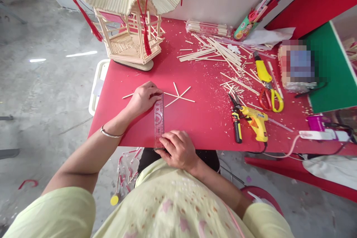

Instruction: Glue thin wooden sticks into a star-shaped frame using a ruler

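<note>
A clear plastic ruler (159,121) lies on the red table, its length running toward me. My left hand (145,98) is closed at the ruler's far end, thumb and fingertips pinched there. A thin wooden stick (127,96) pokes out to the left from under that hand. At the ruler's near end, by the table edge, my right hand (178,150) curls its fingers over it. Just right of the ruler, several thin sticks form a star-shaped piece (179,97), lying flat.
A stick-built pavilion model (131,26) with red tassels stands at the back left. Loose sticks (214,52) are scattered behind. On the right lie pliers (236,119), a yellow glue gun (256,122), scissors (270,98), a yellow utility knife (262,68) and a power strip (320,134).
</note>
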A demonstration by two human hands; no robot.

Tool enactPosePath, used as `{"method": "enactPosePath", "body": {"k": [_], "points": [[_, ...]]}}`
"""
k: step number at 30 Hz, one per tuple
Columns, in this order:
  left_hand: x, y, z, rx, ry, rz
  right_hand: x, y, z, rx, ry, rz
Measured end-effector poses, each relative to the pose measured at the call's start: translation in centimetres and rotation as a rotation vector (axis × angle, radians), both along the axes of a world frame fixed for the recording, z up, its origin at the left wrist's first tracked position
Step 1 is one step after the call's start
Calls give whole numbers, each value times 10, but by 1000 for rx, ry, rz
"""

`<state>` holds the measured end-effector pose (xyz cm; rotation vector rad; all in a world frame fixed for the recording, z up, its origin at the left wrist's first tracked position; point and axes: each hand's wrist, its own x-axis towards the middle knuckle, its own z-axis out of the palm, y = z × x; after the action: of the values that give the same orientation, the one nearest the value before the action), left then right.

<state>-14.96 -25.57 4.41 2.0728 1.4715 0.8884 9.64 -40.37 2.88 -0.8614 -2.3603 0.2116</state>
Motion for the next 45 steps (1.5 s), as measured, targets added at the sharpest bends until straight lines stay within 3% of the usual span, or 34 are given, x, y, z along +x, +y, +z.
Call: {"method": "enactPosePath", "body": {"k": [18,30,36,41,45], "points": [[-1,-3,1,78,141,-113,-1,1,2,18,1,1],[0,-5,-1,96,212,-106,-1,2,4,13,6,-3],[1,-5,-2,84,196,-96,0,2,17,-43,53,12],[3,-6,-2,58,164,-74,8,34,30,-144,62,-70],[5,-7,-1,31,141,-60,11,82,27,-123,-2,-105]]}}
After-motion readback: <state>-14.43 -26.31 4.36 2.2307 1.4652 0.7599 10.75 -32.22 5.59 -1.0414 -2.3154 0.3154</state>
